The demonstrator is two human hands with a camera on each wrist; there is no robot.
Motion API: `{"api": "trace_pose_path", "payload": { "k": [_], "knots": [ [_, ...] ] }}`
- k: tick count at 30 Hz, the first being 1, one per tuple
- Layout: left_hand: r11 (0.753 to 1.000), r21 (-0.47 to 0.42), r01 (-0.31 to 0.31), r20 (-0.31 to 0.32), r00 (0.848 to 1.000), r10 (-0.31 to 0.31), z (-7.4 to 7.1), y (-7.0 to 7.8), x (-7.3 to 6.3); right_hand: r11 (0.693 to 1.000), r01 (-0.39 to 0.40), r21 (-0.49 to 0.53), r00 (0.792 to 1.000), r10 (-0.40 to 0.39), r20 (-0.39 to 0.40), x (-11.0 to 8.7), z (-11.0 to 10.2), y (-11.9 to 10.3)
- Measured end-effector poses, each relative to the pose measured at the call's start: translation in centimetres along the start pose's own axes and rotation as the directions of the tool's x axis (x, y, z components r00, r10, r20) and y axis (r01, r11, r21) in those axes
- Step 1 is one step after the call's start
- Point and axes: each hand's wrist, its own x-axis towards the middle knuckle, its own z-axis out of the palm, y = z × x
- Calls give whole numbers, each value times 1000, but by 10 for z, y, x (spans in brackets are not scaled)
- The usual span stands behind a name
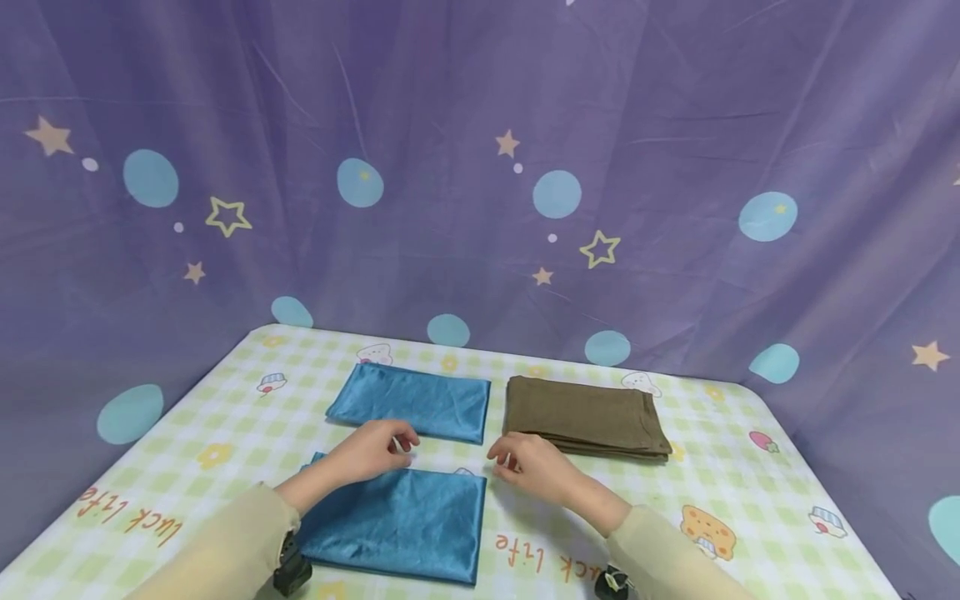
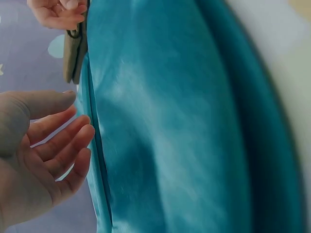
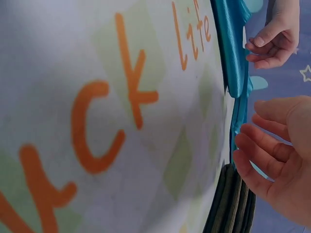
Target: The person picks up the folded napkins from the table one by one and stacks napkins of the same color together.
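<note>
- Blue, satiny: the far blue cloth (image 1: pixel 420 400) lies folded at the centre of the head view, the near blue cloth (image 1: pixel 397 533) below it, at lower centre.
- Brown cloth (image 1: pixel 585 412), folded in layers, right of centre; a narrow gap parts it from the far blue one, perhaps to keep the colours separate.
- All three lie flat on the checked tablecloth (image 1: pixel 750 475), probably so the folds hold by their own weight.
- Your left hand (image 1: pixel 375 450) hangs about the strip between the blue cloths, fingers loosely bent, grasping nothing; contact: can't tell.
- Your right hand (image 1: pixel 540 471) is by the brown cloth's lower-left corner, fingers softly curved, also empty.
- Your palms turn inward, I judge, to leave either hand free to pinch an edge.
</note>
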Motion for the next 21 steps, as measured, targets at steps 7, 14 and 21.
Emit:
{"api": "trace_pose_path", "payload": {
  "k": [7, 14, 21],
  "knots": [
    [997, 41, 71, -18, 997, -70, -6, -6, -11, 1000, -3, -7, 999, 4, 44, 1, 3, -8],
    [993, 65, 98, 11, 995, -99, -16, -12, -20, 1000, -1, -9, 996, 2, 93, 2, 7, -12],
    [984, 113, 135, 41, 989, -141, -22, -20, -29, 1000, -3, -23, 992, 6, 128, 3, 9, -14]
  ]
}}
